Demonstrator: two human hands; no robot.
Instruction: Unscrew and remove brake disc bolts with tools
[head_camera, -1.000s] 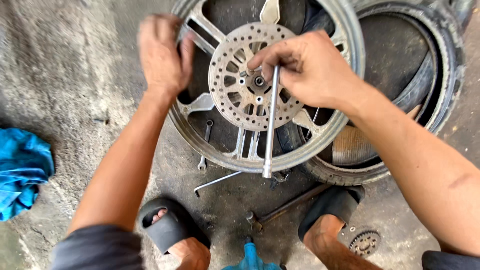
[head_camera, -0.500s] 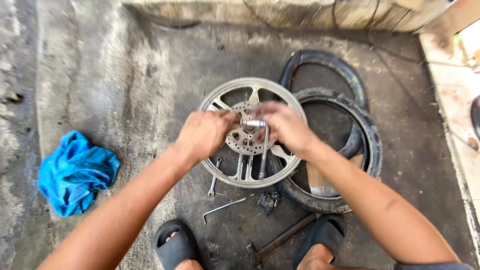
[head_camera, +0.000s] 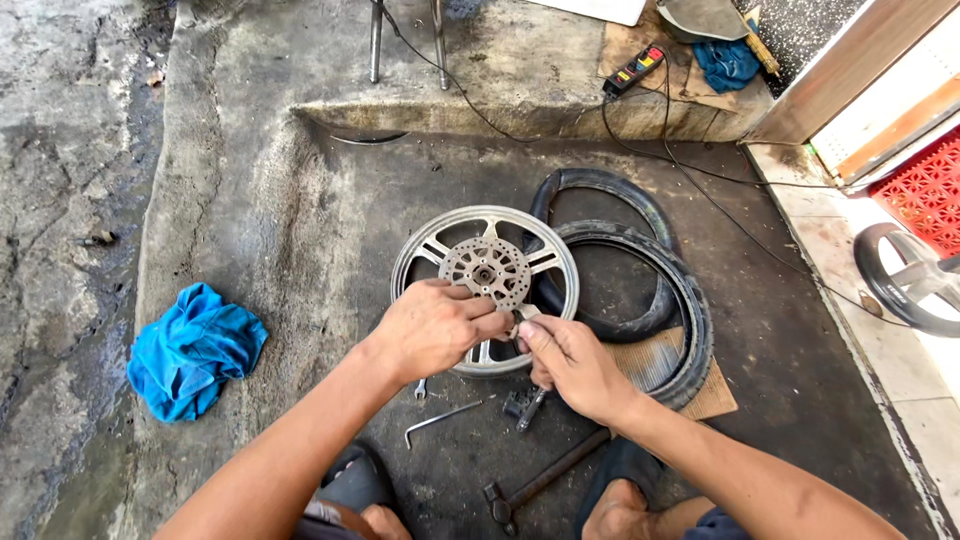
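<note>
Head view: both hands meet over the near rim of the wheel.
Left hand (head_camera: 432, 328): fingers pinched narrow on a small metal piece.
Right hand (head_camera: 572, 362): pinches the same small metal piece (head_camera: 524, 314).
Alloy wheel (head_camera: 420, 252): flat on the concrete, brake disc (head_camera: 486, 272) upward, beside a tyre (head_camera: 690, 310).
Near the feet: hex key (head_camera: 441, 420), hammer (head_camera: 545, 480).
Far left: blue cloth (head_camera: 192, 350).
</note>
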